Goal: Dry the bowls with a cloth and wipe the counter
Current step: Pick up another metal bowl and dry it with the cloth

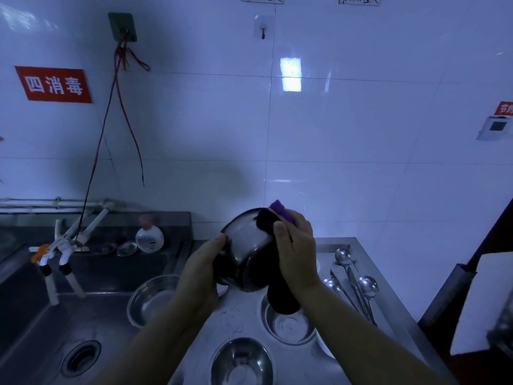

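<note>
Four steel bowls in view, all round, smooth and shiny. One, the held bowl (247, 245), is raised above the counter (361, 245) and tilted, its opening facing up and left. Left hand (202, 270) grips its lower left rim, fingers curled round the edge. Right hand (297, 251) presses a cloth (280, 213) against the bowl's upper right rim, fingers wrapped over the fabric; the cloth is soft, purple at its top corner, and a dark fold hangs below the wrist. Hands are apart, one on each side of the bowl.

Three bowls stand upright: one at the sink's edge (152, 300), one under the hanging cloth (290, 323), one nearest the camera (241, 362).

The counter is brushed stainless steel with a low raised rim, with wet specks near its middle. To the left, a deep steel sink (83, 329) with a round drain. Two white plastic taps (61, 257) lean over it. One squat white bottle (149, 238) sits on the back ledge. At least three long-handled steel ladles or spoons (358, 284) lie along the counter's right side; exact count unclear. Wall of glossy white tile (361, 134), with one red sign (54, 85) at left.
</note>
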Tool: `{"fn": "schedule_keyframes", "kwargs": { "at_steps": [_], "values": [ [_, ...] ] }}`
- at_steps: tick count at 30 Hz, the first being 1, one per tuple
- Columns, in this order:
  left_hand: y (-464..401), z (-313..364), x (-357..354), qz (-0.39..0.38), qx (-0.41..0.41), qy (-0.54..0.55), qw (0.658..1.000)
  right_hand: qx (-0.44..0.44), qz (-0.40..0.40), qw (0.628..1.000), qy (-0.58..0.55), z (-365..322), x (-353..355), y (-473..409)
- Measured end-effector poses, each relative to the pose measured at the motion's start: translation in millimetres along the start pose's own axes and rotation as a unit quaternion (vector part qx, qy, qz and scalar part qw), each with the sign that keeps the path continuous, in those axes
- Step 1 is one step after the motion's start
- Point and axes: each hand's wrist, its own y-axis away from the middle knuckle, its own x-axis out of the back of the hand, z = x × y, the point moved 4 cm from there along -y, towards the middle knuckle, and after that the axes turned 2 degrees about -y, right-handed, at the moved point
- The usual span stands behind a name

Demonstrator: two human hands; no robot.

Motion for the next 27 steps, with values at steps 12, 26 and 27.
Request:
{"fn": "schedule_keyframes", "kwargs": {
  "at_steps": [12, 26, 27],
  "values": [
    [-6, -11, -4, -0.039, 0.139, 0.236, 0.961, 0.076, 0.089, 0.986, 0.121, -15, -9, 28],
    [-11, 4, -1, -0.002, 0.161, 0.196, 0.967, 0.429, -0.087, 0.855, 0.279, -11, -22, 55],
    [-12, 6, -1, 0.001, 0.165, 0.196, 0.967, 0.437, -0.082, 0.853, 0.272, -8, -18, 55]
  ]
}}
